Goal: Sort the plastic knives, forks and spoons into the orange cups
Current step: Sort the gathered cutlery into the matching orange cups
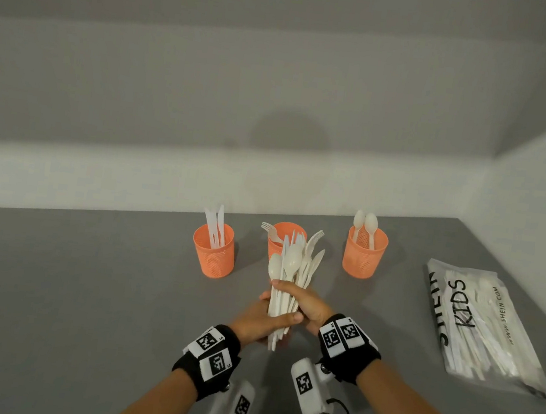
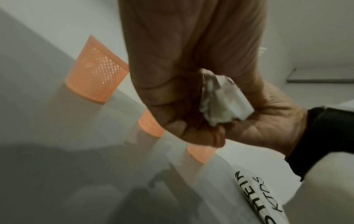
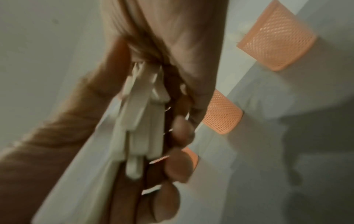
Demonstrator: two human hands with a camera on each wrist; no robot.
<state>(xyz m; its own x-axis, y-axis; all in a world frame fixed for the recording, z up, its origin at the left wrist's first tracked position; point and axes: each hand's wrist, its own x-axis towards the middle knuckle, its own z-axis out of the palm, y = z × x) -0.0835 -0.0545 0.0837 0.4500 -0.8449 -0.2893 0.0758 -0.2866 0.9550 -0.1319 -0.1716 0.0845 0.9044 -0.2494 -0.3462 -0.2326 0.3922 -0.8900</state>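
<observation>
A bundle of white plastic cutlery (image 1: 291,271) stands upright above the grey table, spoons, forks and knives mixed. My left hand (image 1: 258,318) grips its handles from below and my right hand (image 1: 304,302) wraps round it just above. The handle ends (image 2: 220,103) stick out under my left hand (image 2: 172,75) in the left wrist view. Behind the bundle stand three orange mesh cups. The left cup (image 1: 212,254) holds knives, the middle cup (image 1: 274,241) forks, and the right cup (image 1: 364,256) spoons. The right wrist view shows the blurred handles (image 3: 139,121).
A plastic bag (image 1: 480,325) printed "KIDS" lies at the right of the table with more white cutlery inside. A white wall runs behind the cups and along the right edge. Bare grey tabletop (image 1: 66,284) stretches to the left.
</observation>
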